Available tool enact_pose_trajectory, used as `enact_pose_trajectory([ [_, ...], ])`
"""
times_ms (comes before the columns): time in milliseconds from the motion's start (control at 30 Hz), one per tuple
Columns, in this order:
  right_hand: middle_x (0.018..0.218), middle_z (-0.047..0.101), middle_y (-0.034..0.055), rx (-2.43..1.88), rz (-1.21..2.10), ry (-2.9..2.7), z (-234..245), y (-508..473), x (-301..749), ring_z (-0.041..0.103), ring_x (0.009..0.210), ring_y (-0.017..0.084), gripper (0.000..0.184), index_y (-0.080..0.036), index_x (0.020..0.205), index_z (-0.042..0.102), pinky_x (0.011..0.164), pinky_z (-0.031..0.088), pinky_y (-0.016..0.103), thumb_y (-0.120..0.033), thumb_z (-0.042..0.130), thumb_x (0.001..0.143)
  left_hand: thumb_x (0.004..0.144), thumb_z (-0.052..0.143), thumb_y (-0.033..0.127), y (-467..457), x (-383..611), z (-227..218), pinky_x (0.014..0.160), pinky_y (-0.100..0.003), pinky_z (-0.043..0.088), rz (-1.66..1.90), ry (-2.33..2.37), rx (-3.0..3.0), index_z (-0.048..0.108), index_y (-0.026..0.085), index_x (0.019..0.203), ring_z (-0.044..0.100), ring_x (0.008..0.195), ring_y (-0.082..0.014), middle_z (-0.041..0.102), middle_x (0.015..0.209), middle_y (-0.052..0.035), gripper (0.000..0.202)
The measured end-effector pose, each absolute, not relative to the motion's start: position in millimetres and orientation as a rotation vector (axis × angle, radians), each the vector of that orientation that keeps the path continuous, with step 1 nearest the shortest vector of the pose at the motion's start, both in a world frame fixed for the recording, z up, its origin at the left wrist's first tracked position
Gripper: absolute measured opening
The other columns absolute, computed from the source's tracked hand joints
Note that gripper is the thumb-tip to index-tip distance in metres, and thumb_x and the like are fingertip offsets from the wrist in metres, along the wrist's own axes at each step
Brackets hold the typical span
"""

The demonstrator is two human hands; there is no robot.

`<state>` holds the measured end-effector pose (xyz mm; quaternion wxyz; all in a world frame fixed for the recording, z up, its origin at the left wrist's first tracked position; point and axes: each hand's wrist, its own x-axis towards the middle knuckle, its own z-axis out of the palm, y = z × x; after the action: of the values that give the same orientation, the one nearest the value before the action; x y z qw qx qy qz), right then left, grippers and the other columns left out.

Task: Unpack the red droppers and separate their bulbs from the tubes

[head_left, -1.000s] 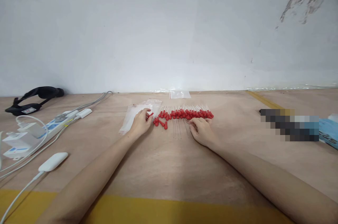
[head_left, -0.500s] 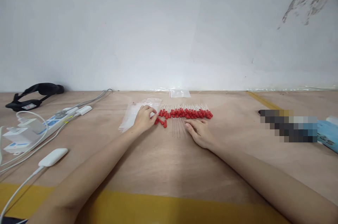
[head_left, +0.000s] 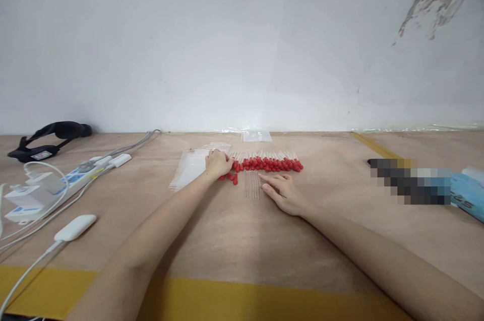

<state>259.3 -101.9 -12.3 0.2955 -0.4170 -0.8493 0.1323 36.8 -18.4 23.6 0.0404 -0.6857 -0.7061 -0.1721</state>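
Observation:
A row of glass droppers (head_left: 264, 155) lies on the wooden table, red rubber bulbs towards me and thin tips towards the wall. At the row's left end is my left hand (head_left: 218, 163), its fingers curled down and closed against the bulbs; its fingertips are hidden, so what they hold cannot be made out. Several loose red bulbs (head_left: 235, 179) lie just below that hand. In front of the row, thin bare glass tubes (head_left: 251, 187) lie side by side. My right hand (head_left: 285, 194) rests beside them, fingers stretched towards their right edge, holding nothing visible.
Clear plastic bags (head_left: 185, 167) lie left of the row, and another small bag (head_left: 257, 136) is by the wall. A power strip (head_left: 71, 180) with cables, a white charger (head_left: 75, 228) and a black strap (head_left: 53, 132) occupy the left. A blue packet (head_left: 467, 192) is at right.
My left hand has moved right and slightly away from me, from the loose bulbs to the row's left end. My right hand has shifted slightly, uncovering more of the glass tubes.

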Motion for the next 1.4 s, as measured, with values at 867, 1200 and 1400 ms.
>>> enact_pose_trajectory([
  [867, 0.068, 0.062, 0.0023, -0.800, -0.198, -2.295, -23, -104, 259, 0.048, 0.073, 0.015, 0.023, -0.022, 0.090, 0.064, 0.082, 0.028, 0.035, -0.031, 0.044, 0.086, 0.081, 0.051, 0.028, -113, 46, -11, 0.077, -0.032, 0.040, -1.124, -0.984, -2.605, 0.052, 0.017, 0.094, 0.053, 0.086, -0.0174, 0.059, 0.091, -0.0064, 0.018],
  [1200, 0.059, 0.057, -0.0002, -0.720, -0.210, -2.311, -21, -105, 257, 0.044, 0.067, 0.012, 0.023, -0.021, 0.081, 0.065, 0.079, 0.026, 0.034, -0.031, 0.045, 0.085, 0.087, 0.042, 0.030, -112, 56, -3, 0.082, -0.036, 0.031, -0.730, -0.890, -2.659, 0.058, 0.018, 0.081, 0.047, 0.084, -0.0169, 0.059, 0.082, -0.0031, 0.022],
  [1400, 0.058, 0.057, -0.0011, -0.689, -0.255, -2.320, -22, -106, 263, 0.043, 0.066, 0.013, 0.020, -0.025, 0.087, 0.065, 0.079, 0.026, 0.034, -0.031, 0.046, 0.085, 0.089, 0.035, 0.031, -117, 53, 0, 0.077, -0.034, 0.030, -0.617, -0.907, -2.662, 0.057, 0.017, 0.079, 0.046, 0.078, -0.0169, 0.056, 0.077, -0.0040, 0.027],
])
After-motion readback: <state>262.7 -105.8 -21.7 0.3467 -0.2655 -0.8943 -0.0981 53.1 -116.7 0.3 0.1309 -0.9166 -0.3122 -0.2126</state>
